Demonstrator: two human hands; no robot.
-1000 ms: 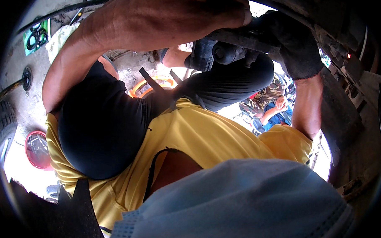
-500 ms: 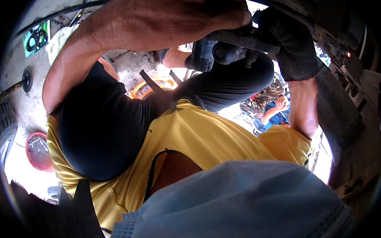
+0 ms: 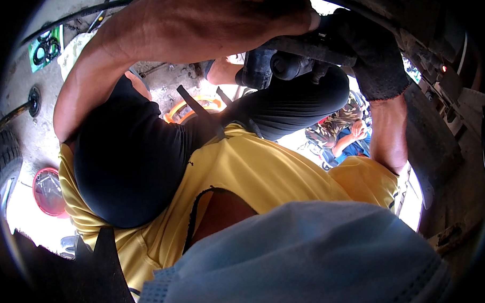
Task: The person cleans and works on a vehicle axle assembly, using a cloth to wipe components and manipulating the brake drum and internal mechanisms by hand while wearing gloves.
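A dark metal vehicle part [image 3: 308, 52], with a flat plate and rounded knobs below it, sits at the top centre. My left hand [image 3: 217, 25] is bare and closed at the part's upper edge; its thumb tip shows beside the plate, while its other fingers are hidden. In a black knitted glove, my right hand [image 3: 370, 53] bends round the part's right end. The gloved fingers look curled, and what lies between them is lost in shadow.
Dark undercarriage beams [image 3: 434, 129] line the right side. Another person's hands [image 3: 358, 130] show beyond my right knee. On the floor are an orange ring [image 3: 172, 115], a red-rimmed basin [image 3: 47, 193] with metal pieces, a flanged shaft [image 3: 34, 102] and a tire [image 3: 6, 154].
My right wrist and forearm have shifted very slightly to the right and up. The left hand stays in place at the metal part.
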